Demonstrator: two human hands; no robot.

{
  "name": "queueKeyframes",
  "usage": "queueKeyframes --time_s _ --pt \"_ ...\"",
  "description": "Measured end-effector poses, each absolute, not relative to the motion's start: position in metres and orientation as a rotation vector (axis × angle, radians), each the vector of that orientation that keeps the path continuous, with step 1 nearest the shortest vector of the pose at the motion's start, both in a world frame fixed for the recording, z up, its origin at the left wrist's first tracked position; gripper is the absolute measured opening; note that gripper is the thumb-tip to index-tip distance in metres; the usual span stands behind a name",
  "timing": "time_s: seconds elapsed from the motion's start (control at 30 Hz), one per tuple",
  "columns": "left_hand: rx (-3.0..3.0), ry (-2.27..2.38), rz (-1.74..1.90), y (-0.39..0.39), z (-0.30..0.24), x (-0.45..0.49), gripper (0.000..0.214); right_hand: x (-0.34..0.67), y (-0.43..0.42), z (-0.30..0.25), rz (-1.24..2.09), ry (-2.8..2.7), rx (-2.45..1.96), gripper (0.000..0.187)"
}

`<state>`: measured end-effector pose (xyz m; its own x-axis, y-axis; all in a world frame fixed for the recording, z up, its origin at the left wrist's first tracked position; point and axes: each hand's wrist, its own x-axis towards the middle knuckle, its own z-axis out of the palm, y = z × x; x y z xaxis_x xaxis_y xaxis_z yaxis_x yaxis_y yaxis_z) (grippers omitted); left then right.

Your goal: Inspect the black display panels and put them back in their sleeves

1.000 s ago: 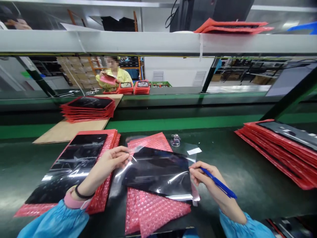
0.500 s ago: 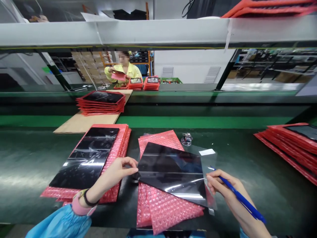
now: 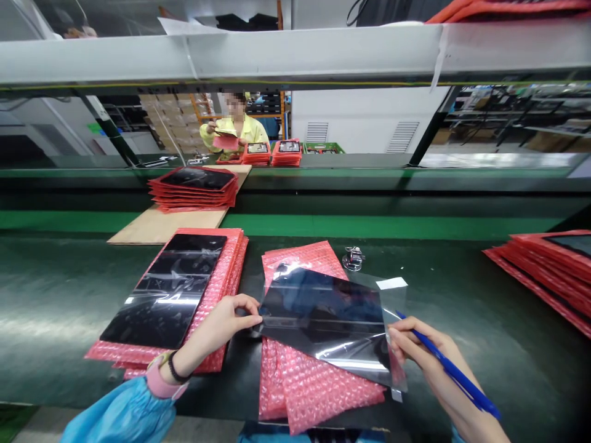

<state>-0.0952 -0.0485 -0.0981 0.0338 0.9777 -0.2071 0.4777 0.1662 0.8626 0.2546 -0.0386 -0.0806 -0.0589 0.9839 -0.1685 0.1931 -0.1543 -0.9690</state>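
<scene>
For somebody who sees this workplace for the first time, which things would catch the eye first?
Probably the glossy black panel in the centre, between the left hand and right hand, over pink bubble wrap. Next, perhaps, the blue pen in the right hand. The red stack at the far right stands out.

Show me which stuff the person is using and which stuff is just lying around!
Seems in use:
- dark panel and its clear film, between the left hand and right hand
- blue pen, in the right hand
- pink bubble wrap underneath

Seems just lying around:
- small metal thing
- wooden board
- red stack, far right
</scene>
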Motion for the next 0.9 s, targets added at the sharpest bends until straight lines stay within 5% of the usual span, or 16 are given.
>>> queueKeyframes --time_s 0.9 --pt "1.376 1.573 0.783 -0.0495 -0.0932 -0.0951 0.018 0.255 -0.0371 -0.0898 1.382 -1.293 -1.375 0.024"
